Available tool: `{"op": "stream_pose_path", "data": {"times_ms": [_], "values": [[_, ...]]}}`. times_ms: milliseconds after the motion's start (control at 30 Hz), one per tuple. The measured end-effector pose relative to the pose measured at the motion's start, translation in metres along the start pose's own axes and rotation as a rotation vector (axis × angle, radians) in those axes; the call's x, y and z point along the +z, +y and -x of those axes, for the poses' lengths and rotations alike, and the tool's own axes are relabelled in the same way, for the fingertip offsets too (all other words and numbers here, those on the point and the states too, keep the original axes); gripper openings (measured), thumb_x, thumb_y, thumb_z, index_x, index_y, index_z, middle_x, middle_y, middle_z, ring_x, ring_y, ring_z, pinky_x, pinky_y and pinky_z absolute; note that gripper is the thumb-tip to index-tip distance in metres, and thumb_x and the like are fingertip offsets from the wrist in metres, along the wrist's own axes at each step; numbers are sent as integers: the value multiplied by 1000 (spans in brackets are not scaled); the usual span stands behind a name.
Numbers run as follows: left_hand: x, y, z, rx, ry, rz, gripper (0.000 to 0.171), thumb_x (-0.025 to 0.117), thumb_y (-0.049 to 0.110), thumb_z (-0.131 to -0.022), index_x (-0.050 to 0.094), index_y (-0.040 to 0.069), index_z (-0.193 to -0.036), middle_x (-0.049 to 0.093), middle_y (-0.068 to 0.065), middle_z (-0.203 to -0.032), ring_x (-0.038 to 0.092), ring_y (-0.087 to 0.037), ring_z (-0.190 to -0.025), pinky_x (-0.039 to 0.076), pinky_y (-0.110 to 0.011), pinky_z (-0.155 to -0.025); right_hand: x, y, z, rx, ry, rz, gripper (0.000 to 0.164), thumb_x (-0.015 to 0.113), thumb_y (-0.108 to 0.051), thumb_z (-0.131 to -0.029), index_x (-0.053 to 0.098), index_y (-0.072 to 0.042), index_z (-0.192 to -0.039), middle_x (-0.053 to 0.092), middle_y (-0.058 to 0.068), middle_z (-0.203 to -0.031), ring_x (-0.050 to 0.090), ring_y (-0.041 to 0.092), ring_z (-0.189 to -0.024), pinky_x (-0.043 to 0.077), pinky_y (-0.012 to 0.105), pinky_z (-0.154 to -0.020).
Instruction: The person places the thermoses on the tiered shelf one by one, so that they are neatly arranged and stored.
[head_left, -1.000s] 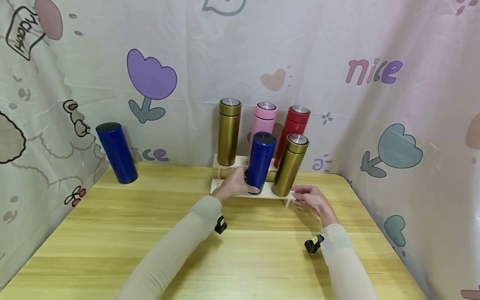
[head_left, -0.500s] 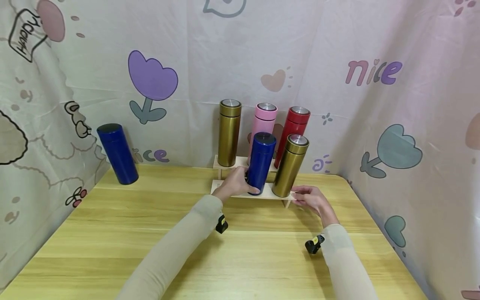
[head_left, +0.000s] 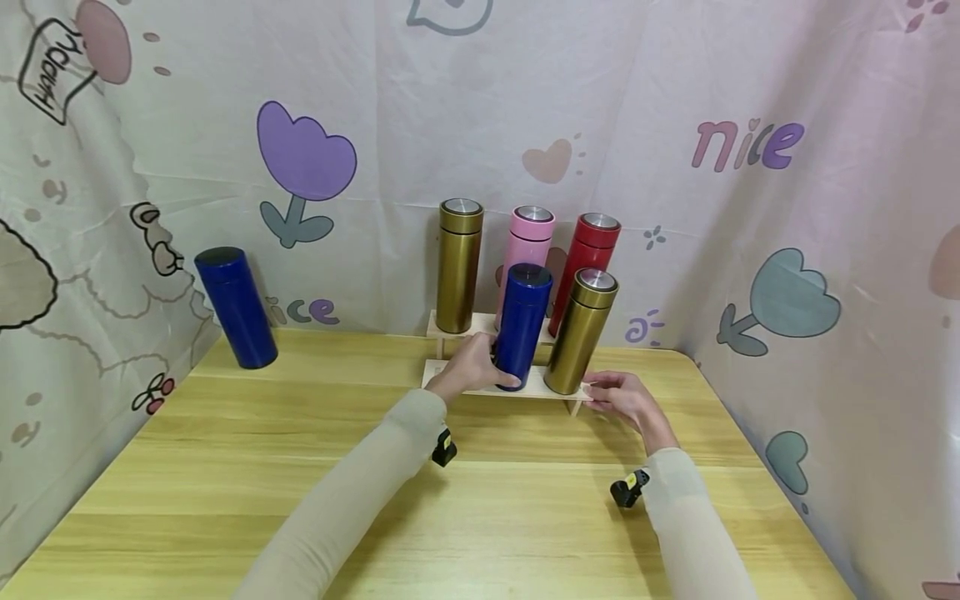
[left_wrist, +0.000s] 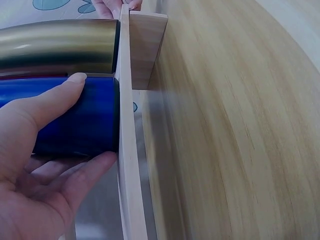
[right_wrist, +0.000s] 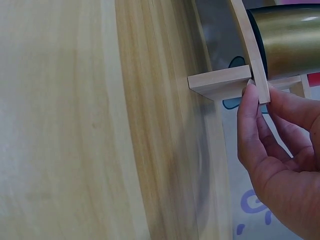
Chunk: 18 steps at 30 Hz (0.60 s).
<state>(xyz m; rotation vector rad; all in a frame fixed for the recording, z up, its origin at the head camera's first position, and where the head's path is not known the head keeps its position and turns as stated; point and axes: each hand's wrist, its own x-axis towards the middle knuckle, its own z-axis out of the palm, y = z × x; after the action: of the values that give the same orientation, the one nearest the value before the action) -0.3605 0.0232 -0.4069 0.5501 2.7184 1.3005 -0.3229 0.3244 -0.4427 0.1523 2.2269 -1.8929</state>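
Observation:
My left hand (head_left: 471, 365) grips the lower part of a blue thermos bottle (head_left: 523, 321), which stands upright on the front step of a two-step wooden rack (head_left: 536, 386). In the left wrist view the thumb lies across the blue bottle (left_wrist: 82, 117) and the other fingers curl under its far side. At the front step's right end, my right hand (head_left: 621, 398) pinches the board edge (right_wrist: 256, 65) between thumb and fingers. A gold thermos bottle (head_left: 581, 333) stands on that step, right beside the blue one.
On the rack's back step stand a gold bottle (head_left: 459, 267), a pink bottle (head_left: 529, 237) and a red bottle (head_left: 588, 262). Another blue bottle (head_left: 236, 308) stands at the table's far left. A printed curtain (head_left: 420, 117) hangs behind the wooden table (head_left: 517, 517).

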Motion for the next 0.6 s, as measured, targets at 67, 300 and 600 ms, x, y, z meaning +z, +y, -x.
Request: {"op": "stream_pose_path", "data": {"times_ms": [67, 300, 600], "values": [[0, 0, 0, -3, 0, -2, 72, 96, 27, -73, 64, 0, -131, 73, -14, -126, 71, -28, -112, 57, -46, -102, 1, 0, 0, -2, -4, -4, 51, 64, 5, -97, 46, 16, -144, 66, 6, -106, 70, 11, -85, 62, 26, -87], [-1, 2, 1, -28, -4, -16, 72, 95, 28, -73, 63, 0, -132, 74, -15, -125, 72, -29, -110, 57, -46, -102, 1, 0, 0, -5, -6, -7, 50, 62, 5, -98, 45, 17, -144, 66, 6, -105, 71, 10, -84, 62, 25, -85], [-1, 5, 2, -47, -15, 2, 72, 95, 25, -74, 62, -2, -132, 73, -17, -125, 71, -30, -111, 56, -48, -104, 1, 0, 0, 17, 11, -17, 48, 63, 6, -97, 48, 15, -142, 65, 5, -103, 71, 12, -84, 63, 25, -85]]}}
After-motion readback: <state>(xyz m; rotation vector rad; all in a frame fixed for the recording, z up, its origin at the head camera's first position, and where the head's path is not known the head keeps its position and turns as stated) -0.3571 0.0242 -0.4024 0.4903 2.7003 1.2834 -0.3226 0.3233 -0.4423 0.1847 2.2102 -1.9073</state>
